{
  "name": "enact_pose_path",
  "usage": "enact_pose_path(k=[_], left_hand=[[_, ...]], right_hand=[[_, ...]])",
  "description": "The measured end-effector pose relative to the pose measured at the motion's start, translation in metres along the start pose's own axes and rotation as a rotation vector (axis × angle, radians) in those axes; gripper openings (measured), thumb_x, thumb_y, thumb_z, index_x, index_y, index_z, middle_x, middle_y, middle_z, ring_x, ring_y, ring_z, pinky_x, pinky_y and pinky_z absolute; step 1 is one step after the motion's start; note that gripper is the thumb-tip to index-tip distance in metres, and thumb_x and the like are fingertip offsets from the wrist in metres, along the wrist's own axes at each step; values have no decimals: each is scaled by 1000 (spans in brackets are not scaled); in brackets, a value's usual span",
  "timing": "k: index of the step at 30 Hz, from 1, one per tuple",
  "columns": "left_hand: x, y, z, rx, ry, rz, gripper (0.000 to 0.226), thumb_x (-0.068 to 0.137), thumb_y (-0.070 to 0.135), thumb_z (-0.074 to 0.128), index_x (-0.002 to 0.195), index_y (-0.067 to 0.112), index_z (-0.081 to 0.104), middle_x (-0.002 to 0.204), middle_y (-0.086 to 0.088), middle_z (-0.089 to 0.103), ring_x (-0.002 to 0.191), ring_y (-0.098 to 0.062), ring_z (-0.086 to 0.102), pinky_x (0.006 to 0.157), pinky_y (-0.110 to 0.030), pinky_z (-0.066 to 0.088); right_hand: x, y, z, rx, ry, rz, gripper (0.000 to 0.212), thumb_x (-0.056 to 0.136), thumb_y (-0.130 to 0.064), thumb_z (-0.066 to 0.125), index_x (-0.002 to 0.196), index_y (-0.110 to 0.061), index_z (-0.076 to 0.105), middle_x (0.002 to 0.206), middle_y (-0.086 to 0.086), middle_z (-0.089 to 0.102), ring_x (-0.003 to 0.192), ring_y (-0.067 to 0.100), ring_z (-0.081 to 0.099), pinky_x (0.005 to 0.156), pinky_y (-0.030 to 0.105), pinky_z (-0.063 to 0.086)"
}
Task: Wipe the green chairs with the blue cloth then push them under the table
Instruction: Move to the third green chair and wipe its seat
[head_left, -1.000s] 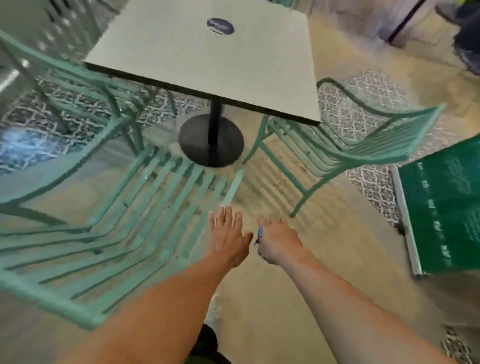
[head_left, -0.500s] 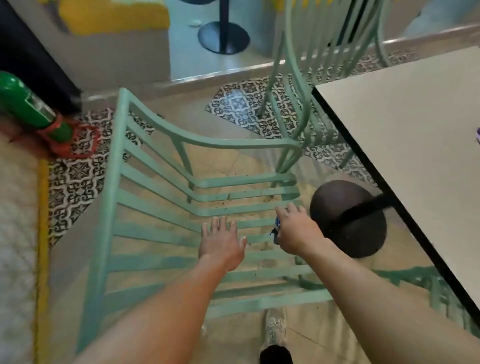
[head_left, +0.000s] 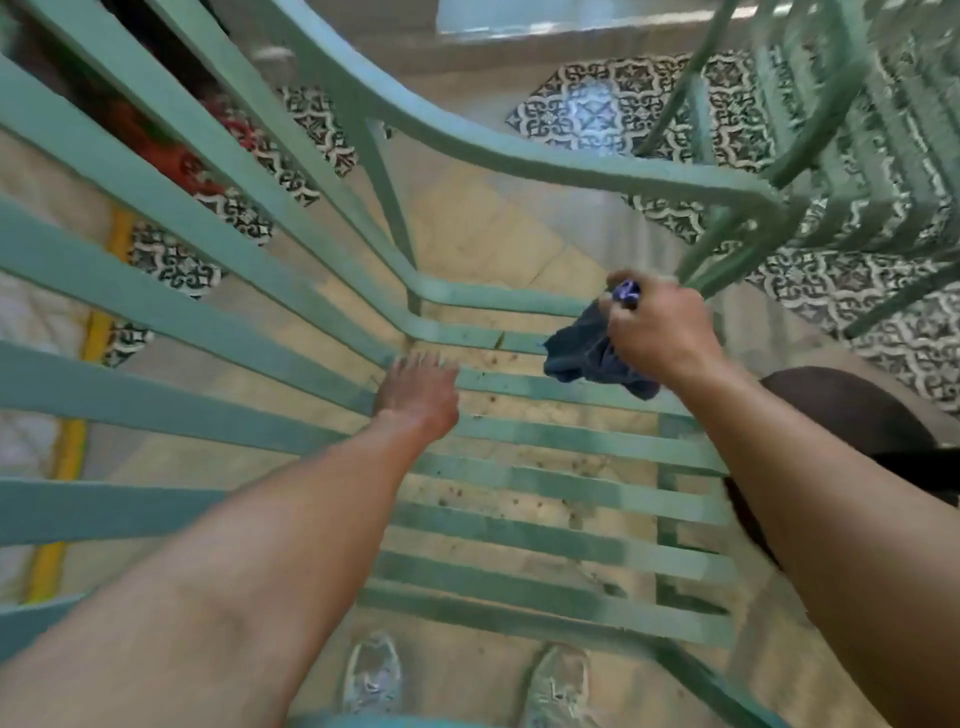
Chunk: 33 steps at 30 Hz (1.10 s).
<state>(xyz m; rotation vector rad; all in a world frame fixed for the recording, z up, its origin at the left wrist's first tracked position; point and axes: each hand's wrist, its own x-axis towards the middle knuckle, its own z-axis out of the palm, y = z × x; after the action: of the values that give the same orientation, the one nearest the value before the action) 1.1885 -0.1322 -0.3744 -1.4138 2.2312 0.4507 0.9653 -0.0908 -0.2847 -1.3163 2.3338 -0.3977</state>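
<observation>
Green slatted chair w/ speckled seat, right below; crumpled dark-blue cloth hangs just above seat slats.

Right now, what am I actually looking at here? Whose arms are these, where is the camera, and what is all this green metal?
There is no machine here. A person wears a wide-angle camera on the head, looking down, so the two bare arms are that person's own.

The green metal is a slatted chair seen from above; its seat bars run across the middle, with dark specks of dirt on them. A second green chair stands at the upper right.

The right hand grips a bunched blue cloth just over the seat. The left hand reaches toward the seat slats with straight fingers and holds nothing.

Below are the person's pale shoes on a tan floor, with patterned tiles beyond. The dark round shape at the right is probably the table's base.
</observation>
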Motion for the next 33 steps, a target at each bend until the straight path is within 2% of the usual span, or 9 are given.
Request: enact_pose_path(k=[5,10,13,18,21,24,28,30,33], left_hand=[[46,-16,43,34,58,60,50,100,42,46,139,10,45,136,-12,52,129,-32,41,113,-42,22],[52,-25,55,48,183,137,53,100,46,42,140,12,45,134,-11,54,126,-32,43,111,-40,23],[55,-27,61,60,225,154,54,100,46,41,142,12,43,134,-11,54,128,-30,43,113,-40,22],[58,-29,68,91,275,142,40,101,35,41,129,11,57,125,-9,58,122,-25,45,112,-35,22],[58,-29,66,71,268,148,48,101,45,40,135,12,50,131,-9,56,127,-26,44,114,-37,21],[56,-29,64,56,242,150,55,101,46,38,144,11,40,138,-10,52,132,-27,41,116,-39,18],[57,-29,64,52,222,148,55,101,46,39,143,10,40,139,-9,51,133,-27,41,117,-38,17],[56,-27,63,46,227,140,55,101,45,39,144,10,40,139,-9,51,133,-27,40,117,-38,17],[52,-27,60,60,213,132,48,100,38,45,139,10,45,137,-9,52,131,-26,41,114,-37,20]], right_hand=[[42,37,52,-9,274,136,33,85,-44,57,106,-19,60,106,14,64,101,36,59,81,38,43],[35,79,135,-253,164,239,70,84,-64,44,134,-14,41,144,26,31,133,42,29,110,51,23],[33,40,180,-228,264,268,64,88,-57,44,135,-14,42,147,25,28,135,41,25,113,50,19],[49,-63,238,5,78,-373,25,85,-18,57,108,-14,66,118,14,58,107,32,53,91,42,43],[51,-22,214,-102,83,-595,29,87,-21,53,112,-14,66,117,12,62,101,32,56,84,41,47],[26,84,160,-300,331,-264,37,87,-25,42,116,-12,59,117,22,56,102,40,51,87,47,41],[4,149,102,-332,396,289,37,84,-24,42,113,-4,53,121,34,46,111,47,44,94,51,35],[5,108,128,-279,404,241,32,87,-24,46,114,-9,53,120,27,48,109,42,46,92,49,37],[-6,-1,204,-147,270,-108,25,89,-28,46,110,-19,58,108,12,52,97,29,49,83,41,39]])
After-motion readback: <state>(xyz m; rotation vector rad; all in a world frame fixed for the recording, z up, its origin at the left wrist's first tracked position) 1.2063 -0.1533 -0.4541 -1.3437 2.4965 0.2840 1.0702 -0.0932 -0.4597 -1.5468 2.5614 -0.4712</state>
